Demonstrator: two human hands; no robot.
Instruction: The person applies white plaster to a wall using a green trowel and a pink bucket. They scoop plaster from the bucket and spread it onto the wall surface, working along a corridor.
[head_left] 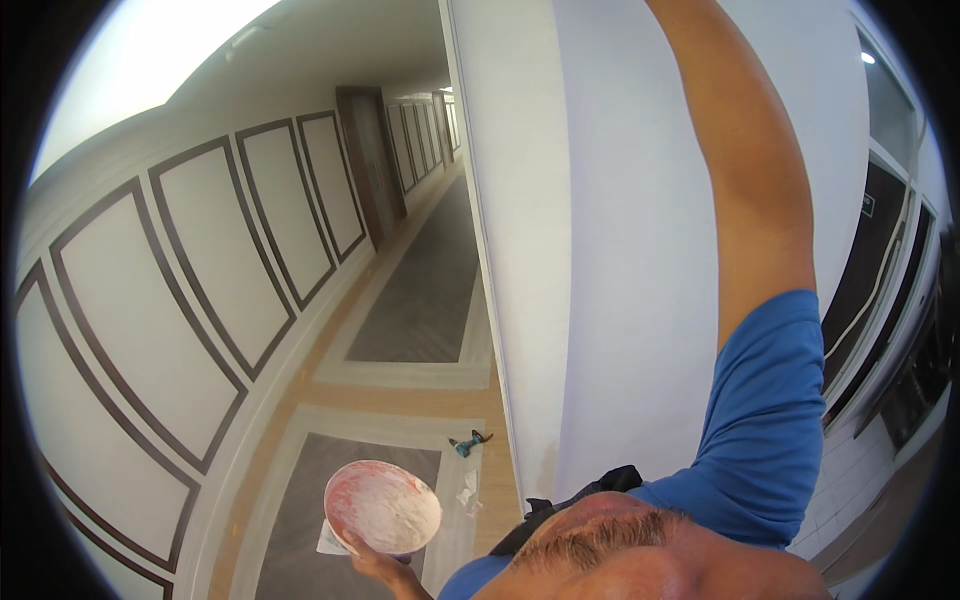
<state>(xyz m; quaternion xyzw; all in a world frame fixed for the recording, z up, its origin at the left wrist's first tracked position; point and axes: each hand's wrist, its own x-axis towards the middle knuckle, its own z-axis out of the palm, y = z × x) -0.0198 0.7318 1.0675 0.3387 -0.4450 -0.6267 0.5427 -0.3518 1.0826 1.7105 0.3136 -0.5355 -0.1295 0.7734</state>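
A long corridor runs away to the left of a plain white wall (pixel 640 250), and its far side is a pale wall (pixel 95 370) set with dark-framed rectangular panels (pixel 220 240). In the lower part of the view, over the corridor floor, is a round bowl (pixel 385 505), its inside smeared with whitish and pinkish paste. The person's left hand (pixel 378 566) holds it at the near edge, the thumb pressed against the rim and the other fingers mostly hidden, so the grip is closed on the bowl. A white flat corner (pixel 328 540) shows just beside the bowl, partly behind it.

Beyond the bowl, a teal and black power drill (pixel 466 444) lies on the floor, with whitish scraps (pixel 469 490) near it. The floor has dark grey panels (pixel 418 285) with pale borders and tan bands (pixel 405 401) around them. Farther down the corridor stands a brown door (pixel 372 165).

The right arm (pixel 755 180), in a blue sleeve (pixel 765 400), stretches up in front of the white wall. The right hand is past the upper edge, so its grip cannot be told. A pale cord (pixel 868 310) hangs by a dark door (pixel 875 235) at far right.
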